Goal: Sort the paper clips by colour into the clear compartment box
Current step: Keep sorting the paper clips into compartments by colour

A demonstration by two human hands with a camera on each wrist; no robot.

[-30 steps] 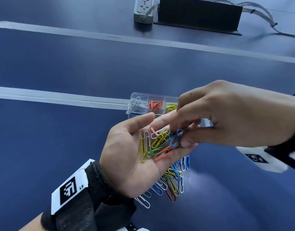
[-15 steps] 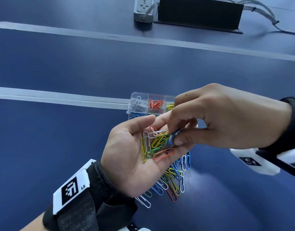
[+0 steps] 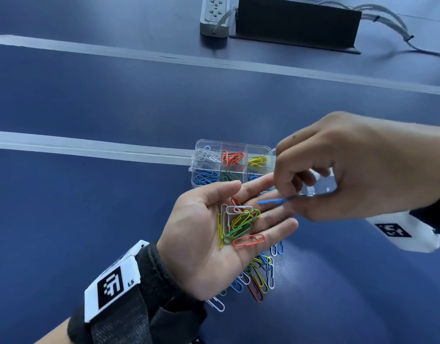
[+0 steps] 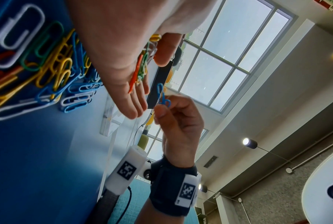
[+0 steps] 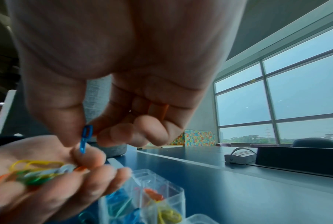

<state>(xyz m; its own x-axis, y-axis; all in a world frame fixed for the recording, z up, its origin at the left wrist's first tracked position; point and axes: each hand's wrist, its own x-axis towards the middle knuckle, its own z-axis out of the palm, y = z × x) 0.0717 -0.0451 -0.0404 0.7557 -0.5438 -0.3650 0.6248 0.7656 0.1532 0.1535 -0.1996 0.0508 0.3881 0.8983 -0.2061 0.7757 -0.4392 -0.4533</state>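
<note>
A blue clip goes up out of a hand full of clips.

The left hand (image 3: pixel 214 244) lies flat and wide, palm up, with a little heap of yellow, green, white and red wire paper clips (image 3: pixel 238 225) on it. Just behind sits the clear plastic compartment box (image 3: pixel 232 165), maybe partly hidden. The right hand (image 3: pixel 350 167) pinches one thin blue wire paper clip (image 3: pixel 273 201) above the left fingertips.

A white power strip (image 3: pixel 215 14) lies beside a black box (image 3: pixel 296 21) on the blue table (image 3: pixel 90 100).
</note>
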